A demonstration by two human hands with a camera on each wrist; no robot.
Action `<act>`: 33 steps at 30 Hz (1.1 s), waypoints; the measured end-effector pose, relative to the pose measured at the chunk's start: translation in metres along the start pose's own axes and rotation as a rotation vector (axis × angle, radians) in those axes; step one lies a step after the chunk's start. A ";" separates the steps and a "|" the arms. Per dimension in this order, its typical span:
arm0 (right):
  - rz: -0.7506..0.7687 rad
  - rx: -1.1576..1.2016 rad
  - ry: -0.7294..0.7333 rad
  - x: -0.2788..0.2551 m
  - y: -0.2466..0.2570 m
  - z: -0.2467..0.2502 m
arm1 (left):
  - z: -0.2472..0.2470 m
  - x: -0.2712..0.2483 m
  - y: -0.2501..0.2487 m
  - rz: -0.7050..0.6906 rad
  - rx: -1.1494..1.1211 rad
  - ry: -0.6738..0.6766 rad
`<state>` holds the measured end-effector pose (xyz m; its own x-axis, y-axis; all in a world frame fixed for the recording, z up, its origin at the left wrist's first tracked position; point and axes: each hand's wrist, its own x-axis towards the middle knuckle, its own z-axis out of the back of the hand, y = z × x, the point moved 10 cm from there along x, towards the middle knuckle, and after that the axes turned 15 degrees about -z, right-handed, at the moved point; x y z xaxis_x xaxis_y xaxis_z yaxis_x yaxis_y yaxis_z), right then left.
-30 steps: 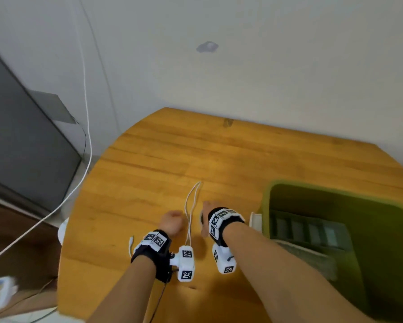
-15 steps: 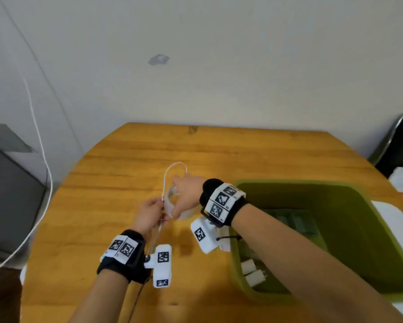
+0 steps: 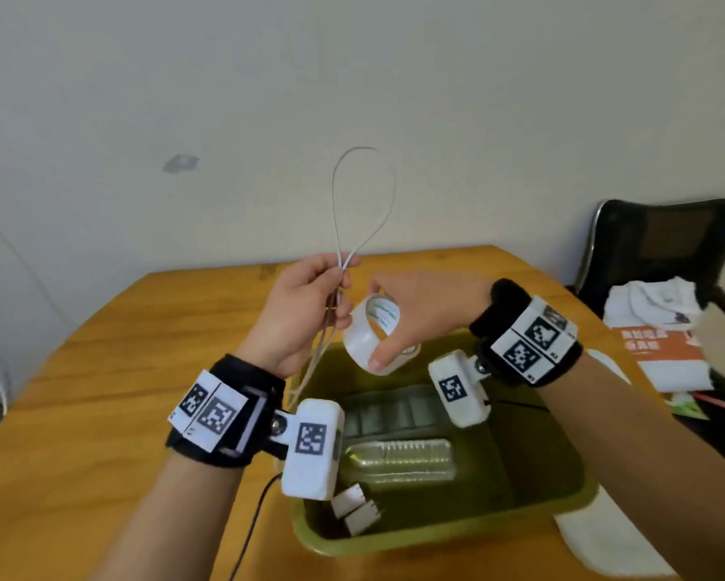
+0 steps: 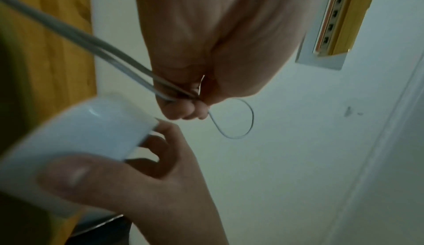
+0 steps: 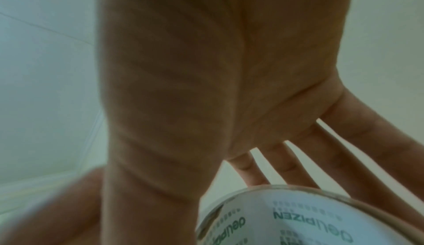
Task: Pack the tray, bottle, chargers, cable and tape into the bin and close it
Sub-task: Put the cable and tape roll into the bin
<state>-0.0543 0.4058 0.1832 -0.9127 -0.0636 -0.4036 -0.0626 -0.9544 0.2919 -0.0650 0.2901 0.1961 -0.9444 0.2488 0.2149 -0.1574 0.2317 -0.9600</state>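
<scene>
My left hand pinches a folded white cable, whose loop stands up above the fingers while its ends hang down toward the bin. In the left wrist view the cable runs through the curled fingers. My right hand holds a roll of clear tape between thumb and fingers, above the bin's far left corner; the tape fills the right wrist view's bottom. The green bin holds a tray, a clear bottle and two white chargers.
The bin sits on a round wooden table against a pale wall. A white lid-like panel lies right of the bin. A black chair with white cloth and papers stands at the far right.
Both hands rose from the tabletop: the left lifted the cable, the right picked up the tape roll and carried it over the bin. The view swung right.
</scene>
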 end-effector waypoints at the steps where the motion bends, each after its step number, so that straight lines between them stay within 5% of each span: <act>1: -0.010 -0.012 0.019 -0.002 -0.016 -0.003 | -0.022 0.002 -0.002 -0.010 -0.022 0.004; 9: -0.030 -0.179 0.193 -0.009 -0.103 -0.056 | -0.128 0.006 -0.054 -0.197 -0.197 0.065; 15: -0.058 -0.415 0.369 -0.002 -0.146 -0.128 | -0.151 0.000 -0.055 -0.261 -0.315 0.044; 23: -0.160 -0.597 0.524 0.017 -0.176 -0.193 | -0.099 -0.037 0.124 0.210 -0.205 -0.171; 29: -0.242 -0.731 0.682 0.030 -0.195 -0.237 | -0.071 -0.085 0.208 0.553 0.175 0.094; 33: -0.180 -0.801 0.570 0.020 -0.177 -0.225 | -0.056 -0.105 0.239 0.698 0.331 0.290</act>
<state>0.0291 0.5080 -0.0713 -0.5730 0.1711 -0.8015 0.3013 -0.8655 -0.4001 0.0128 0.3719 -0.0457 -0.7515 0.4763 -0.4564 0.3185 -0.3439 -0.8833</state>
